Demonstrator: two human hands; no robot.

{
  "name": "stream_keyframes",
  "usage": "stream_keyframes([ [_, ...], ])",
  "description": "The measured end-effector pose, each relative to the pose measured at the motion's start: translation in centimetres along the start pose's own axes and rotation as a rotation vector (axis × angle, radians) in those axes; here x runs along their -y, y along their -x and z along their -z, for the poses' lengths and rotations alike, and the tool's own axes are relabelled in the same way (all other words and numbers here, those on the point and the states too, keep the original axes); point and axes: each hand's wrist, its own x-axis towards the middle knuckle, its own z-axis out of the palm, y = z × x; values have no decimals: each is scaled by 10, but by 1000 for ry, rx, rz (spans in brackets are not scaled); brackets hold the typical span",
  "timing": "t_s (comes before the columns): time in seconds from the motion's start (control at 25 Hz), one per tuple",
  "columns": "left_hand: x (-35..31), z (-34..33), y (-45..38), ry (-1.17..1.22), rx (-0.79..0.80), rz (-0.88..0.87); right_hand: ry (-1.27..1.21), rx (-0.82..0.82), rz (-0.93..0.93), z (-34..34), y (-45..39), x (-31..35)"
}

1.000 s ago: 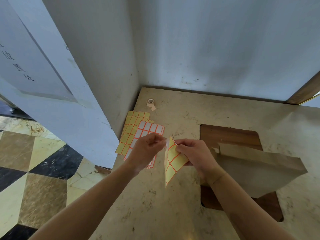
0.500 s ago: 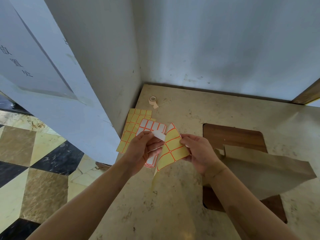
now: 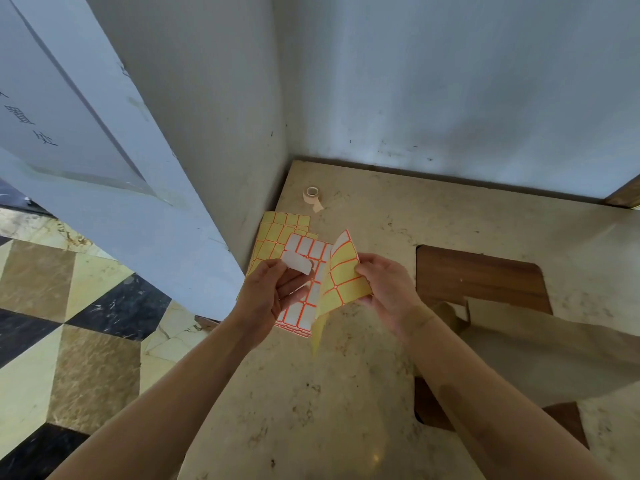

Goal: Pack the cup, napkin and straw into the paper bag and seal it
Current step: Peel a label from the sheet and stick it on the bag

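Observation:
The brown paper bag [image 3: 540, 355] lies on its side at the right, its top folded over, resting on a wooden board [image 3: 481, 275]. The cup, napkin and straw are not visible. My left hand [image 3: 270, 296] pinches a single white sticker label [image 3: 297, 263] peeled free. My right hand [image 3: 384, 289] holds a curled yellow backing sheet [image 3: 341, 282] with orange grid lines, just left of the bag.
More label sheets [image 3: 277, 237], yellow and white with orange borders, lie on the stone counter [image 3: 311, 393] by the left wall. A small tape roll [image 3: 312, 194] sits near the back corner. Walls close the counter at the back and left; tiled floor lies below at the left.
The white label has come off the sheet and moved left in my left hand. My right hand has turned the backing sheet so its grid faces up. The bag has not moved.

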Motion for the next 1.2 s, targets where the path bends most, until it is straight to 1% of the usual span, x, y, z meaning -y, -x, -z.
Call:
stream_keyframes([
  [0.04,-3,4,-1,-10,-28,-16,-55,39,2,-5,-7,1],
  [0.16,-13,17,-4,-52,-115,-67,-320,171,15,-17,-23,12],
  [0.24,-18,23,-4,-69,-141,-98,-439,191,-5,-22,-30,10],
  [0.28,-20,25,-4,-81,-148,-108,-444,166,-23,-23,-33,5],
  [0.32,-20,27,-4,-97,-159,-111,-405,121,-40,-24,-34,-2],
  [0.4,-16,29,-4,-139,-169,-108,-298,-41,-110,-20,-36,-24],
  [0.52,-10,28,-4,-218,-169,-99,-244,-159,-233,-12,-35,-54],
  [0.64,-7,21,-1,-310,-166,-89,-78,-336,-242,1,-39,-82],
  [0.68,-6,18,2,-333,-153,-92,-7,-340,-232,5,-40,-88],
  [0.76,-3,12,7,-372,-125,-111,102,-276,-198,15,-37,-91],
  [0.8,-3,9,10,-394,-113,-121,194,-242,-182,21,-33,-91],
  [0.88,-3,0,16,-436,-83,-135,454,-163,-117,27,-14,-83],
  [0.92,-2,-6,18,-453,-60,-142,544,-138,-36,32,0,-77],
  [1.0,-2,-21,23,-482,-2,-160,694,21,169,43,33,-64],
  [1.08,-1,-39,27,-513,64,-189,788,110,362,63,71,-45],
  [1.16,-1,-61,31,-541,129,-233,894,98,601,96,104,-24],
  [1.2,0,-74,32,-558,159,-254,948,49,738,114,117,-11],
])
